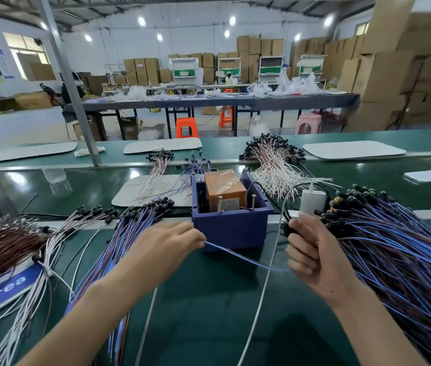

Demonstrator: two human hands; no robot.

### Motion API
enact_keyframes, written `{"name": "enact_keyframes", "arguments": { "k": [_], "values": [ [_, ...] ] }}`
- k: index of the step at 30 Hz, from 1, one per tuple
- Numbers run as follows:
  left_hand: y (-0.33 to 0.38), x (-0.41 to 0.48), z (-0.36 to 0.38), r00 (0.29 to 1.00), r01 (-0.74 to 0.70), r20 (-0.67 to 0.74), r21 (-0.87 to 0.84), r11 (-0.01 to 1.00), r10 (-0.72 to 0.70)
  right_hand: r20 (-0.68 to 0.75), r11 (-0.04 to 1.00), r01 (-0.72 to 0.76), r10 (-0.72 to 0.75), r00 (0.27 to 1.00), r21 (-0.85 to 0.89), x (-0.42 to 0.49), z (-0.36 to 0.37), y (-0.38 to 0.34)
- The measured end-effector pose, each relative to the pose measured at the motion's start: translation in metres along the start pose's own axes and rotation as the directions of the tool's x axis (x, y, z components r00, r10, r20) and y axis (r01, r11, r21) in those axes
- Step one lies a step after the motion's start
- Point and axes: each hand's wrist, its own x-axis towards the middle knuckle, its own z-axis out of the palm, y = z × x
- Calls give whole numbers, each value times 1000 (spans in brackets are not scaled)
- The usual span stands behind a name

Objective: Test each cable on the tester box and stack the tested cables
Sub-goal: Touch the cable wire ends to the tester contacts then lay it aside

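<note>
1. One cable (pixel 246 258) is in hand, drawn out in front of the tester box (pixel 231 229). It touches neither of the two upright pins (pixel 220 204) inside the box, so its test looks not yet made.
2. A fan of blue cables, the left stack (pixel 119 247), lies on the table (pixel 209 313) beside the left hand; I judge these to be the tested ones.
3. The right pile (pixel 399 254) of blue-and-brown cables is far bigger and reads as the untested supply. If so, most of the job is left.
4. The left hand (pixel 166 241) pinches the cable's thin end between its fingertips. The right hand (pixel 312 249) has its fingers curled round the other end, where a black plug shows above the knuckles. The hands are well apart, with the cable between them.
5. The cable is a thin blue lead, seemingly paired with a darker strand, and sags slightly as it runs low over the table, just in front of the box wall. It looks limp and light.
6. The box is a dark blue bin holding an orange block (pixel 225 190).
</note>
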Motion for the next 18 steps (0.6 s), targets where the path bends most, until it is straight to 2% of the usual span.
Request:
{"name": "enact_keyframes", "arguments": {
  "k": [2, 4, 6, 9, 13, 18],
  "values": [
    [-10, -4, -6, 995, 46, -97, 116, 992, -35, -17, 995, -44, 42, 999, -85, -1, -3, 6],
    [-8, -3, -10, 974, 85, -219, 140, 987, -53, -5, 983, -59, 59, 998, -175, 3, 1, 15],
    [3, 4, -9, 960, 14, -280, 146, 989, 28, -9, 960, -66, 67, 998, -274, 9, 12, 23],
    [23, 16, -2, 947, -78, -301, 115, 990, 109, -8, 925, -34, 33, 999, -378, 20, 32, 36],
    [43, 19, 27, 940, -150, -300, 58, 987, 161, 31, 927, 43, -34, 999, -373, 33, 45, 50],
    [48, 4, 64, 952, -133, -285, -56, 990, 112, 64, 925, 119, -102, 993, -361, 43, 33, 62]
  ]
}}
